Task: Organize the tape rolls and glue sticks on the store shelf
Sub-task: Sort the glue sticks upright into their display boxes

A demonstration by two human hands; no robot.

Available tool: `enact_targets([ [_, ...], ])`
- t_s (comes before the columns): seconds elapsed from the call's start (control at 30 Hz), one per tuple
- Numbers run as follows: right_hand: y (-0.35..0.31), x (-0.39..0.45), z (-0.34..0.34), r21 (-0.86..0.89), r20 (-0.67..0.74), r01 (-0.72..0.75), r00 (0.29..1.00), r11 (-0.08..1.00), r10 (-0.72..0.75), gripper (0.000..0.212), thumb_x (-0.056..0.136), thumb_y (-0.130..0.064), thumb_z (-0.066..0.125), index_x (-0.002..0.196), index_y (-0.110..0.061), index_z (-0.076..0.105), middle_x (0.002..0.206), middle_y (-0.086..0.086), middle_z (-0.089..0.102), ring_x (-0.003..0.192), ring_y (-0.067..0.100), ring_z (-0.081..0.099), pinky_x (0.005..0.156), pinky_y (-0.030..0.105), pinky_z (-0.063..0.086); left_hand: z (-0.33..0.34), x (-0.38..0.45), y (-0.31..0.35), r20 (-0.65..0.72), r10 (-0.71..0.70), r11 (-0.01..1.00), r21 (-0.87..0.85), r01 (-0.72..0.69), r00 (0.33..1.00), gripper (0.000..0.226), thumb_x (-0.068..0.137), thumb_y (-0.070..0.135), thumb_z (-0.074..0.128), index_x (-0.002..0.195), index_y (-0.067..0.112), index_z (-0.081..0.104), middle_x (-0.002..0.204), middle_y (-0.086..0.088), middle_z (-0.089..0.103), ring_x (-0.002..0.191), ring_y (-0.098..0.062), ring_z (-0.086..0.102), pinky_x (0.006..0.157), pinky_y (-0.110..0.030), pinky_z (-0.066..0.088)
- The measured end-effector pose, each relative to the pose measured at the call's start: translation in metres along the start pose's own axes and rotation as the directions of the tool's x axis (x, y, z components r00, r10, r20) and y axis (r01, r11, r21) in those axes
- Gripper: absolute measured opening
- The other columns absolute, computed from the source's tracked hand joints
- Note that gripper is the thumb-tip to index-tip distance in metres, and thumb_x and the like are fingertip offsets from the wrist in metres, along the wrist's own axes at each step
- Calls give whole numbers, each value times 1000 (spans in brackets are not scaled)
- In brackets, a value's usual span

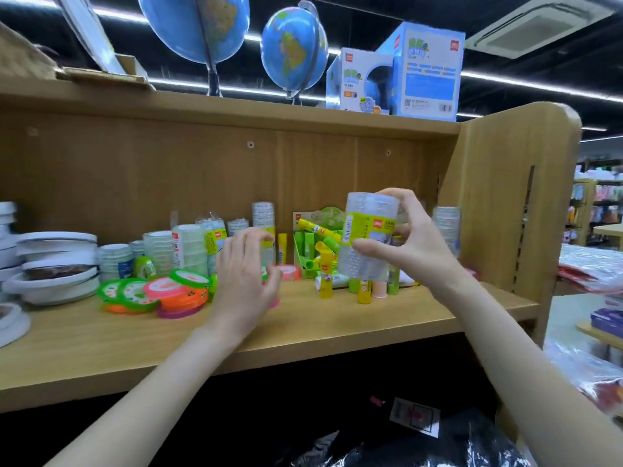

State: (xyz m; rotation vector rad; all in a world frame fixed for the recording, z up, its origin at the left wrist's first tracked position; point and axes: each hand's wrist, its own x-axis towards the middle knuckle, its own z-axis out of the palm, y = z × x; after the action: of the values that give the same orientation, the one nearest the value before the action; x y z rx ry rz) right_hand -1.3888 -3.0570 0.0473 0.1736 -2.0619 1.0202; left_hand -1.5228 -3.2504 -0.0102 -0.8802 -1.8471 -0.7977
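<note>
The right hand (pixel 414 244) holds a clear wrapped stack of tape rolls (pixel 369 235) upright in the air, thumb under its lower part and fingertips curled over its top, so the stack is pinched end to end. It hangs above and in front of the green glue stick box (pixel 312 247), clear of the wooden shelf (pixel 303 318).

The left hand (pixel 246 271) hovers left of that box with its fingers loosely bent and spread; it seems to hold nothing, though its fingertips hide a little of what lies behind them.

The box stands at the back of the shelf, full of green and yellow glue sticks (pixel 326 278), with several more standing loose right in front of it. Left of the box, behind the left hand, other clear tape stacks (pixel 188 247) stand in a row along the back panel. Further left of the box lie flat coloured tape rolls (pixel 161 293) in green, pink and orange, overlapping one another, and beyond them a pile of white tape rolls (pixel 54 267) near the picture's left edge.

In front of the box the shelf board is bare out to its front edge. Right of the box, one more clear stack (pixel 446 227) stands close to the shelf's side wall (pixel 505 203), leaving a narrow gap there.

On top of the shelf, above the box, stand two globes (pixel 293 50) and blue cartons (pixel 428 69).
</note>
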Motion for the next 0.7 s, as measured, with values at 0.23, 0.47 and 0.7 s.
enact_targets([
  [0.23,-44,13,118,251,359,-58,933,966,-37,61,69,-19,81,118,-21,45,95,-9,61,73,11,61,61,21,51,-88,-32,-73,-46,-192,954,224,197,980,37,70,28,39,94,10,60,95,-11,59,87,-33,53,76,-38,34],
  [0.47,-49,4,232,54,446,317,841,947,-307,71,70,-26,80,131,-17,45,123,-1,38,108,5,40,93,16,38,-149,-71,-119,35,-427,845,372,385,904,36,70,20,51,98,-2,58,94,-23,55,90,-44,54,80,-48,42],
  [0.7,-52,14,282,-113,359,355,886,928,-295,78,72,-33,77,138,-20,38,127,11,36,119,27,40,104,40,35,-162,-70,-122,301,-532,847,175,502,792,44,86,14,60,127,11,44,125,-5,50,115,-21,50,99,-34,39],
])
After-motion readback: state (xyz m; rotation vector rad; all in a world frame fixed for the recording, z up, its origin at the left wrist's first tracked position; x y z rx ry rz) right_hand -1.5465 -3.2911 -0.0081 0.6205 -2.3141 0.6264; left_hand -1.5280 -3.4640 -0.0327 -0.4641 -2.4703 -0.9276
